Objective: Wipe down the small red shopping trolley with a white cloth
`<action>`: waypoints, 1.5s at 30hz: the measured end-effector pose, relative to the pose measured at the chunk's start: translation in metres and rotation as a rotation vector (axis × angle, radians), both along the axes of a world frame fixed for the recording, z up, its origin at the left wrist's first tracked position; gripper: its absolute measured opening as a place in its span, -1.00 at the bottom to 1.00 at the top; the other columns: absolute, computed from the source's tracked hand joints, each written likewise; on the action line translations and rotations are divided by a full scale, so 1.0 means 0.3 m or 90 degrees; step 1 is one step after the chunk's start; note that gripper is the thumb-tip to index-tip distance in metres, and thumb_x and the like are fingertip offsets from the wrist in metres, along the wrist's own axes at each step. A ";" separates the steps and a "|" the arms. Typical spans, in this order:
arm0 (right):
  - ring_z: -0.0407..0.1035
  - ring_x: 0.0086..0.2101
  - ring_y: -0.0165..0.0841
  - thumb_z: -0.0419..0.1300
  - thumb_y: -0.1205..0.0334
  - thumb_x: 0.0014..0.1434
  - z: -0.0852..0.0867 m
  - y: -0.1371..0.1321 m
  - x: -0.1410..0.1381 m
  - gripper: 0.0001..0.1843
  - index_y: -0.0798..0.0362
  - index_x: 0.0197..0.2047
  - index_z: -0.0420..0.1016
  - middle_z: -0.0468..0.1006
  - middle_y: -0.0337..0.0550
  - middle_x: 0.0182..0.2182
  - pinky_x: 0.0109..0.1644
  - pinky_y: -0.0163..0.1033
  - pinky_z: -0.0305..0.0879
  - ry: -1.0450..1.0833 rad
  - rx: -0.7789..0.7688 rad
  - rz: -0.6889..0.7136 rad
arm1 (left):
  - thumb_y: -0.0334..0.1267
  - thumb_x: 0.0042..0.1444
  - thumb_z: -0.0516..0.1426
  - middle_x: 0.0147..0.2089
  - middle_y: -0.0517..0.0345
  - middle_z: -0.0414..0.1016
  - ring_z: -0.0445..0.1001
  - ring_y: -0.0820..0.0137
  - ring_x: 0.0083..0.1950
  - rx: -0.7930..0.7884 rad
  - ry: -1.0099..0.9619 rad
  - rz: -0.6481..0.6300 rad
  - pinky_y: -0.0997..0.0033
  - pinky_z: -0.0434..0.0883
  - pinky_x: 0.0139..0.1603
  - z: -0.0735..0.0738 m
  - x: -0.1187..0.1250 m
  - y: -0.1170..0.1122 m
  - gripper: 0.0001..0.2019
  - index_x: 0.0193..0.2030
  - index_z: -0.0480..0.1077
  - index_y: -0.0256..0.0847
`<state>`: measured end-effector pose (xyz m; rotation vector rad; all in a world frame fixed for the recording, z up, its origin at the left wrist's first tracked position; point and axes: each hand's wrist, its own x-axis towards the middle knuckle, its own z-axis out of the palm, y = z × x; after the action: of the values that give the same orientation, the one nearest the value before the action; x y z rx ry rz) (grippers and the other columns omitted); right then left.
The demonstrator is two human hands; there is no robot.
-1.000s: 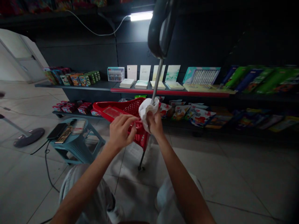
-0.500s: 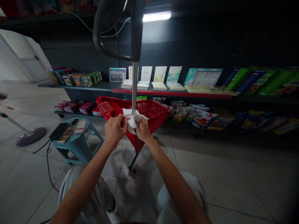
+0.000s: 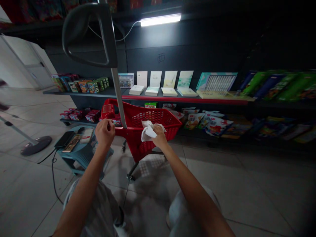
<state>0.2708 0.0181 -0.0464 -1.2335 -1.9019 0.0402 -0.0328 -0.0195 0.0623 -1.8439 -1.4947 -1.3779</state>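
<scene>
Presently, right hand (image 3: 160, 136) fingers grasp white cloth (image 3: 147, 131) at red shopping cart's (image 3: 133, 143) near side; left hand (image 3: 105, 132) fingers curled at its left end, grip unclear.

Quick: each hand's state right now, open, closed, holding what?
Left hand: closed, curled at the cart; whether it grips it cannot be told.
Right hand: closed on the white cloth.

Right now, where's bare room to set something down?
Floor tiles right of the red cart, in front of the snack bags, look bare, as do those left of the dark cord. Crowded: the blue stool, with its black device and other items, and the cart's near side, where the left hand, right hand and white cloth are.
</scene>
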 end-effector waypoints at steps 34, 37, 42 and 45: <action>0.48 -0.01 -0.06 -0.05 0.06 0.46 0.046 -0.066 0.070 -0.54 0.17 0.17 0.47 0.62 0.22 -0.01 0.09 -0.08 0.26 -0.002 -0.193 -0.266 | -0.29 0.35 0.02 -0.12 -0.09 0.59 0.45 0.01 0.17 -0.147 0.125 0.024 -0.42 -0.10 0.50 -0.098 0.086 -0.016 -0.76 -0.20 0.52 -0.12; 0.49 -0.02 -0.08 0.00 0.02 0.41 0.050 -0.063 -0.041 -0.56 0.13 0.08 0.51 0.64 0.16 -0.07 0.17 -0.02 0.26 0.075 -0.161 -0.157 | -0.32 0.36 -0.01 -0.14 -0.10 0.59 0.44 0.01 0.14 -0.159 0.124 0.021 -0.42 -0.06 0.48 -0.107 0.092 0.000 -0.73 -0.23 0.52 -0.12; 0.52 -0.04 -0.18 0.00 -0.19 0.31 0.118 -0.067 -0.217 -0.43 0.05 0.10 0.48 0.63 0.01 -0.05 0.07 -0.03 0.44 0.576 -0.110 0.068 | -0.32 0.37 0.00 -0.17 -0.07 0.60 0.44 0.03 0.11 -0.142 0.133 0.024 -0.37 -0.03 0.48 -0.115 0.093 0.010 -0.72 -0.23 0.53 -0.10; 0.55 -0.07 -0.18 0.04 -0.12 0.33 0.182 -0.088 -0.255 -0.53 0.07 -0.06 0.57 0.65 -0.02 -0.14 0.02 -0.01 0.49 0.743 -0.047 -0.012 | -0.33 0.37 0.01 -0.17 -0.06 0.60 0.44 0.03 0.11 -0.129 0.138 0.017 -0.39 -0.06 0.50 -0.121 0.102 0.005 -0.73 -0.21 0.54 -0.09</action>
<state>0.1943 -0.0083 0.0082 -0.9242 -0.8624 0.6716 -0.0023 -0.0179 0.0259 -2.0121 -1.5858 -1.0076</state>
